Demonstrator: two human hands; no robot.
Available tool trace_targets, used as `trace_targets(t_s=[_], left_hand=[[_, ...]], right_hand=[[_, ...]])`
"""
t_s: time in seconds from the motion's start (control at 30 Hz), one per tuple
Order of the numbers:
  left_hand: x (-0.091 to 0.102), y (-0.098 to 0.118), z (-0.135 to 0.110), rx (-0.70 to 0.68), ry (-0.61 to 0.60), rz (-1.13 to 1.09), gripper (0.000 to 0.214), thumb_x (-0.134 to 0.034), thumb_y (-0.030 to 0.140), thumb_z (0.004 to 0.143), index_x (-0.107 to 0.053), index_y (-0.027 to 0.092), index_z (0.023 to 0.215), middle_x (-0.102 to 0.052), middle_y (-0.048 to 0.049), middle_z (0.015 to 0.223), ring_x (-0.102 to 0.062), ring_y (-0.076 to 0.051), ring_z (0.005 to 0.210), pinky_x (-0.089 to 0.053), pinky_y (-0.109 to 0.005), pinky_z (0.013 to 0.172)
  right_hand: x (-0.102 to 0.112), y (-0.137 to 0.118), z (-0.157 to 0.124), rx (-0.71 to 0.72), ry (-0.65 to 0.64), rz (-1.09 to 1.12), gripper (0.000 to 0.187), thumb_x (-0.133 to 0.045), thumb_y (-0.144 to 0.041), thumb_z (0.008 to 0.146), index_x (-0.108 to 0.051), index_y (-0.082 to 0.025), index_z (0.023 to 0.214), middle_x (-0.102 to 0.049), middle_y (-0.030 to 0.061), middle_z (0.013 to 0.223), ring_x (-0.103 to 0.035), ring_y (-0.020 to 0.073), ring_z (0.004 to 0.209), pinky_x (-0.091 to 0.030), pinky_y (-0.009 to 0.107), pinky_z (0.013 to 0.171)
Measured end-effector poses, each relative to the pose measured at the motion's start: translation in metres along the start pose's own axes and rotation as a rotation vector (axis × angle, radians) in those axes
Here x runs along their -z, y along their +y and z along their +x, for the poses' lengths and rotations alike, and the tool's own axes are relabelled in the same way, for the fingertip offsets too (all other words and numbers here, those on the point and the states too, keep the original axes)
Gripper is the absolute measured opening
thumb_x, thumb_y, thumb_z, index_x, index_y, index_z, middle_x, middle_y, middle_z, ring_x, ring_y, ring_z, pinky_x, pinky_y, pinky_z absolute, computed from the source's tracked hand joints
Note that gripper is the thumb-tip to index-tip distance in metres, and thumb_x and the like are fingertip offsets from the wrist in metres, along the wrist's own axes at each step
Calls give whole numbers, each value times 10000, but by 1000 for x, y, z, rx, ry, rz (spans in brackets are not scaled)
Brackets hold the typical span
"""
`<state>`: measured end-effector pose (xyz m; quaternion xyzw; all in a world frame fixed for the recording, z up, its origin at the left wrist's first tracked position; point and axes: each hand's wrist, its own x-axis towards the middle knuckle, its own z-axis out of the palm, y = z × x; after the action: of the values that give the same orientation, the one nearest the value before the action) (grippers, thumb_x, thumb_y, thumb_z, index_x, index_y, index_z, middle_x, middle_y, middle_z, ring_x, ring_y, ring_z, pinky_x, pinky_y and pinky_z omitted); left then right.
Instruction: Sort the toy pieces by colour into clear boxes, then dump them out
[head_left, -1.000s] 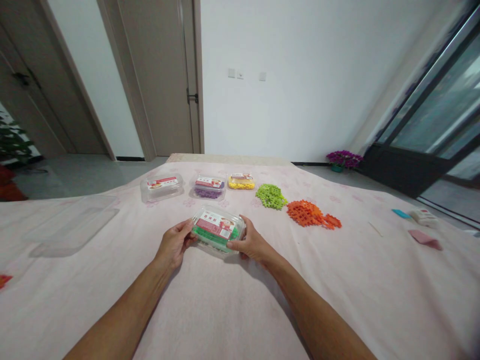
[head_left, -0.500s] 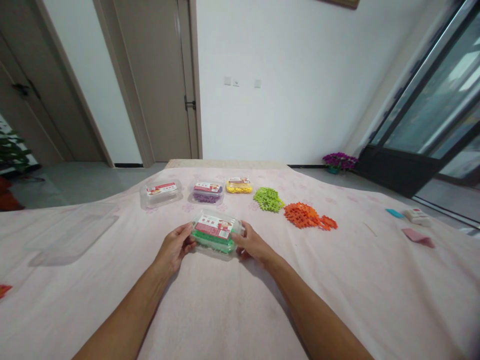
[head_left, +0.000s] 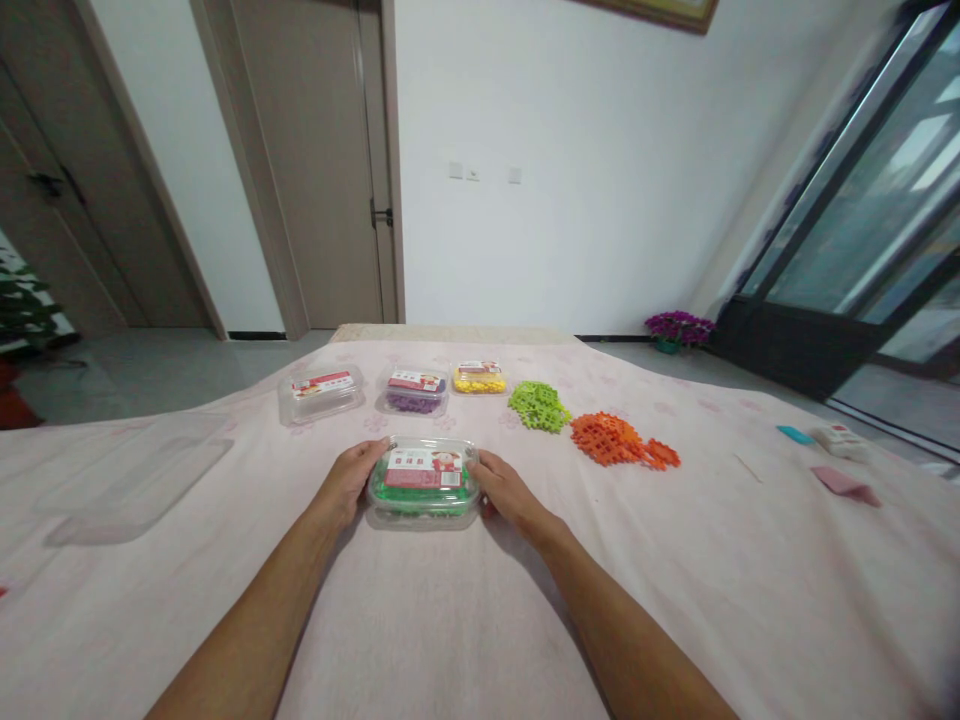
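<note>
A clear plastic box of green pieces [head_left: 424, 482] with a red and white label lies flat on the pink cloth in front of me. My left hand [head_left: 351, 482] grips its left end and my right hand [head_left: 506, 487] grips its right end, fingers curled round the edges. Beyond it stand a clear box with a red label [head_left: 321, 392], a box of purple pieces [head_left: 413, 390] and a box of yellow pieces [head_left: 479, 378]. Loose piles of light green pieces [head_left: 538, 405] and orange pieces [head_left: 619, 441] lie to the right.
A large clear lid or tray [head_left: 131, 475] lies at the left on the pink cloth [head_left: 465, 600]. Small blue, white and pink items [head_left: 832, 445] sit at the far right. Doors stand behind at the left, a glass sliding door at the right.
The green box was tilted and lifted between my hands; now it rests flat on the cloth, squared to me, with both hands still on its ends.
</note>
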<state>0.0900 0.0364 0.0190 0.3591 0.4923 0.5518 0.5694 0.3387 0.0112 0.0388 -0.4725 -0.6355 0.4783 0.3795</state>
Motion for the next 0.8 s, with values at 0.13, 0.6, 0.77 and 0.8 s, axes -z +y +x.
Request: trace_targets(t_s=[0.13, 0.6, 0.77, 0.8], left_hand=[[5, -9, 7, 17, 35, -83, 434, -850, 435, 600, -680, 122, 848, -671, -2, 618, -633, -145, 545, -500, -254, 570], [-14, -2, -25, -17, -53, -276, 426, -792, 354, 727, -686, 170, 1096, -749, -62, 1012, -719, -201, 829, -586, -323, 739], [-18, -6, -21, -4, 49, -349, 311, -767, 265, 756, -689, 159, 1038, -746, -58, 962, -718, -190, 779, -590, -320, 712], [-18, -6, -21, 3, 52, -351, 310, -758, 277, 771, -686, 161, 1049, -745, -62, 970, -718, -191, 780, -590, -323, 713]], right_hand=[[-1, 6, 3, 6, 22, 15, 371, -501, -525, 906, -654, -191, 959, -622, 18, 769, -521, 117, 563, -355, 175, 403], [-4, -3, -7, -54, -70, 325, 699, -620, -560, 865, -380, -314, 1474, -684, 29, 1000, -623, 175, 835, -433, 236, 617], [-6, -4, -8, -140, -66, 295, 606, -680, -428, 802, -511, -268, 1361, -696, 37, 943, -610, 162, 742, -386, 188, 479], [-8, -5, -9, -156, -49, 295, 548, -678, -396, 789, -555, -247, 1302, -697, 39, 924, -607, 159, 720, -382, 181, 452]])
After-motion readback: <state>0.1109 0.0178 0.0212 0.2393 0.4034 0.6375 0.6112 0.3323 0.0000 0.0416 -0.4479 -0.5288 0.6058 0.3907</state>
